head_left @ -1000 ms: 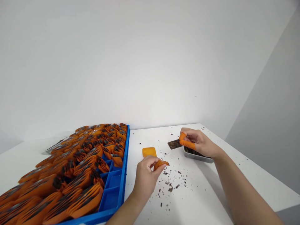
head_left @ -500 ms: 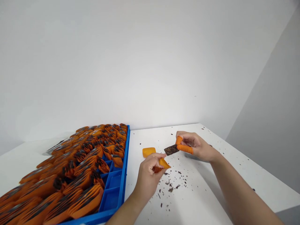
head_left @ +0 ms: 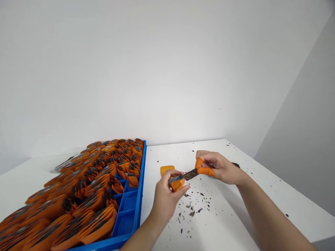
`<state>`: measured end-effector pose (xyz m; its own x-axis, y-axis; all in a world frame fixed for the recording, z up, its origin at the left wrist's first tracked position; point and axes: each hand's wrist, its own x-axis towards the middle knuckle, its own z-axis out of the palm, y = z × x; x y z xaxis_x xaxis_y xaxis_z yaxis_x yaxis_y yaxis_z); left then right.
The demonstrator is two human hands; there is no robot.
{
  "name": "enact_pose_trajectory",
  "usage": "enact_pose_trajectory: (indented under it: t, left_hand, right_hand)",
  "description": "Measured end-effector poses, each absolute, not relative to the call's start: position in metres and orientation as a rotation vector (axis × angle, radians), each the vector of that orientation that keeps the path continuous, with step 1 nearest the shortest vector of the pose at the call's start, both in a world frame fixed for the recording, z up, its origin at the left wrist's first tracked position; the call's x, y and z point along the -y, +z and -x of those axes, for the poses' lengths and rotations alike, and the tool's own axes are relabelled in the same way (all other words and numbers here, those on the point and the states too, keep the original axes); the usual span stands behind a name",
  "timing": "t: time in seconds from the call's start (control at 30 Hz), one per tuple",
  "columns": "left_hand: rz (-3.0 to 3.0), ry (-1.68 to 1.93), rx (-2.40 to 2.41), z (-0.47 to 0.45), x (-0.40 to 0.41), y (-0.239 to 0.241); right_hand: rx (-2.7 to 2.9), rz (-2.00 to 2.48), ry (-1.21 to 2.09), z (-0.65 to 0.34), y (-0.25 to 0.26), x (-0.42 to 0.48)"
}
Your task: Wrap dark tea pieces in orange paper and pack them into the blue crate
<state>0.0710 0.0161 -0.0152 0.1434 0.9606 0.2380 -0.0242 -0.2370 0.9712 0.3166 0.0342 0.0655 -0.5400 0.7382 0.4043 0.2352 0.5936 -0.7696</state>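
Observation:
My left hand (head_left: 167,200) is closed around a small orange pouch (head_left: 177,183), holding its mouth open toward the right. My right hand (head_left: 218,167), with orange finger cots on thumb and forefinger, pinches a thin dark brown flat piece (head_left: 190,174). The tip of that piece sits at the pouch's opening. Both hands hover just above the white table (head_left: 225,219).
A blue compartment tray (head_left: 131,209) on the left holds several filled orange pouches (head_left: 86,188). Another orange pouch (head_left: 166,169) lies flat behind my left hand. Dark crumbs (head_left: 192,209) are scattered on the table. A container edge (head_left: 235,165) shows behind my right hand.
My right hand lifted the dark piece from the container and carried it left to the pouch. My left hand turned the pouch's mouth toward it.

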Motion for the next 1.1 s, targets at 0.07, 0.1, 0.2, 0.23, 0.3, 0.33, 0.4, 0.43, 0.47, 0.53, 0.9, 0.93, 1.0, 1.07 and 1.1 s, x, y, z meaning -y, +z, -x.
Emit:
enact_pose_trajectory:
  t: [0.07, 0.1, 0.2, 0.23, 0.3, 0.33, 0.4, 0.43, 0.47, 0.53, 0.9, 0.93, 1.0, 1.07, 1.1]
  left_hand:
    - [-1.437, 1.262, -0.979, -0.071, -0.017, -0.017]
    - [-1.436, 1.252, -0.979, -0.071, -0.018, -0.019]
    - [-1.460, 1.200, -0.983, -0.071, -0.019, -0.023]
    - [-1.470, 1.177, -0.984, -0.071, -0.019, -0.024]
    - [-1.493, 1.132, -0.987, -0.071, -0.018, -0.023]
    - [-1.504, 1.119, -0.989, -0.071, -0.017, -0.022]
    - [-1.536, 1.115, -1.004, -0.071, -0.017, -0.020]
    - [-1.556, 1.118, -1.014, -0.071, -0.016, -0.020]
    - [-1.574, 1.118, -1.021, -0.071, -0.016, -0.019]
    - [-1.605, 1.106, -1.021, -0.070, -0.015, -0.019]
    - [-1.707, 1.172, -0.936, -0.069, -0.011, -0.013]
    - [-1.706, 1.166, -0.930, -0.069, -0.011, -0.013]
    - [-1.690, 1.163, -0.918, -0.069, -0.011, -0.013]
    - [-1.675, 1.193, -0.913, -0.069, -0.011, -0.015]
    - [-1.671, 1.211, -0.917, -0.069, -0.011, -0.016]
  right_hand:
    - [2.067, 0.772, 0.828, -0.314, 0.066, -0.033]
    - [2.058, 0.779, 0.808, -0.313, 0.067, -0.032]
    - [2.045, 0.803, 0.742, -0.310, 0.068, -0.029]
    - [2.047, 0.810, 0.721, -0.309, 0.069, -0.029]
    - [2.057, 0.818, 0.682, -0.307, 0.070, -0.027]
    - [2.065, 0.823, 0.667, -0.306, 0.070, -0.026]
    - [2.075, 0.834, 0.639, -0.304, 0.070, -0.025]
    - [2.080, 0.837, 0.623, -0.303, 0.070, -0.025]
    - [2.084, 0.839, 0.606, -0.302, 0.070, -0.024]
    - [2.085, 0.840, 0.567, -0.300, 0.069, -0.023]
    - [1.909, 0.882, 0.341, -0.301, 0.067, -0.029]
    - [1.893, 0.892, 0.337, -0.302, 0.066, -0.030]
    - [1.876, 0.911, 0.343, -0.302, 0.066, -0.032]
    - [1.878, 0.924, 0.351, -0.302, 0.065, -0.033]
    - [1.884, 0.927, 0.357, -0.301, 0.065, -0.033]
